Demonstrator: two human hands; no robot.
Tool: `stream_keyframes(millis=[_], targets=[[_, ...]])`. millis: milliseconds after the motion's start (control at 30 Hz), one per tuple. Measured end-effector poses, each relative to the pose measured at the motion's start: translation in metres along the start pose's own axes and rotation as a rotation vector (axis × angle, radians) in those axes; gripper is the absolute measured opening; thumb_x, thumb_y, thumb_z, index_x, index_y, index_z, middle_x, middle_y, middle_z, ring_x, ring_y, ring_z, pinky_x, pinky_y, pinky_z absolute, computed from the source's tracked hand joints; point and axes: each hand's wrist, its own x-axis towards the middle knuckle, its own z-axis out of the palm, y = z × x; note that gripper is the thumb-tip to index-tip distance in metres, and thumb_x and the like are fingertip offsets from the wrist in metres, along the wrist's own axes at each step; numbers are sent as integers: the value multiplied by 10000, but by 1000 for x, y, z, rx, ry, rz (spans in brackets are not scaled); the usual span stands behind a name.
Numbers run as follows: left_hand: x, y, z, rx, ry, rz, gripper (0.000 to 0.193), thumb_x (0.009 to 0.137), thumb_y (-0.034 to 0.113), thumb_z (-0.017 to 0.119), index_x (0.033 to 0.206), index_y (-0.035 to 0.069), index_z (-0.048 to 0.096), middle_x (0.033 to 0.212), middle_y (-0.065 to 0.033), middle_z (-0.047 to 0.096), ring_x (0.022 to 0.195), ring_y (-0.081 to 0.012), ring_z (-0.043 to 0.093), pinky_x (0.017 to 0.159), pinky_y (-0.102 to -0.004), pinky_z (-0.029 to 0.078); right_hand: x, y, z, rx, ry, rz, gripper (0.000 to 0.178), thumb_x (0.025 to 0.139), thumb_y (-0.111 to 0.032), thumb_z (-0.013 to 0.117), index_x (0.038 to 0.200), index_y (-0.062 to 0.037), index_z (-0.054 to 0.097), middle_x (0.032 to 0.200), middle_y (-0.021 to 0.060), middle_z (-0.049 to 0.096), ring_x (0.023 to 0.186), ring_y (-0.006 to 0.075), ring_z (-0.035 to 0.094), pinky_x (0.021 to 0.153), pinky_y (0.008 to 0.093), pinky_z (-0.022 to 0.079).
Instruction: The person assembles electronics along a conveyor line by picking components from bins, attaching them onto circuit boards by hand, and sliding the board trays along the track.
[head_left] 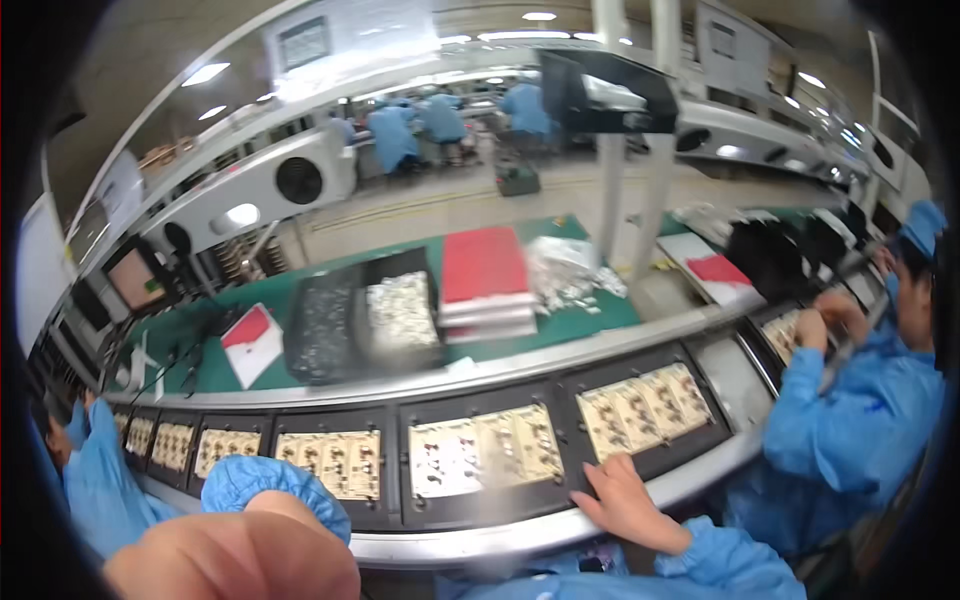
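My left hand (235, 555) is raised very close to the camera at the lower left, large and blurred below its blue cuff. Its fingers are out of sight, so whether it holds anything is hidden. My right hand (628, 503) rests at the near edge of a black tray (655, 455), fingers stretched out and thumb apart, gripping nothing. Cream-coloured circuit boards (645, 410) with dark components lie in that tray. Left of it, another black tray (485, 510) holds more boards (485, 452), partly washed out by glare.
Trays line a metal-edged conveyor (450, 545). Behind it, a green bench (400, 350) carries black trays of small parts (398, 315), a red-topped stack (485, 275) and clear bags (565, 270). A co-worker in blue (845, 420) works at right; another blue sleeve (105, 480) is at left.
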Motion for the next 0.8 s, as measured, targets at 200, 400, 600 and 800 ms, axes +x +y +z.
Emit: stream_keyframes(millis=[200,400,600,800], targets=[[-21,-18,50,-275,129,-88,654,963,364,589,1477,74,307,938,-197,679,804,-246,597,764,-386,460,16,56,-24,80,-69,-170,329,859,-258,682,1035,18,650,876,196,613,892,372,570,828,449,474],[-40,12,93,-533,112,-212,626,968,350,585,1474,86,326,931,-191,681,799,-241,590,762,-386,453,0,126,-78,210,338,1,298,875,-240,685,1089,-33,676,893,155,622,893,353,589,814,439,476],[-90,25,126,-266,-454,-305,648,851,75,643,1403,6,310,1143,-265,645,999,-250,606,887,-289,460,16,184,-119,132,423,228,314,893,-226,627,1123,-19,682,984,158,699,943,314,637,841,389,503],[-242,46,154,-288,-917,-924,469,816,-66,602,1272,25,542,1396,-208,382,1079,-284,557,915,-375,498,70,241,-142,383,573,368,313,885,-226,638,1110,-13,684,1023,170,703,975,316,658,875,396,509]])
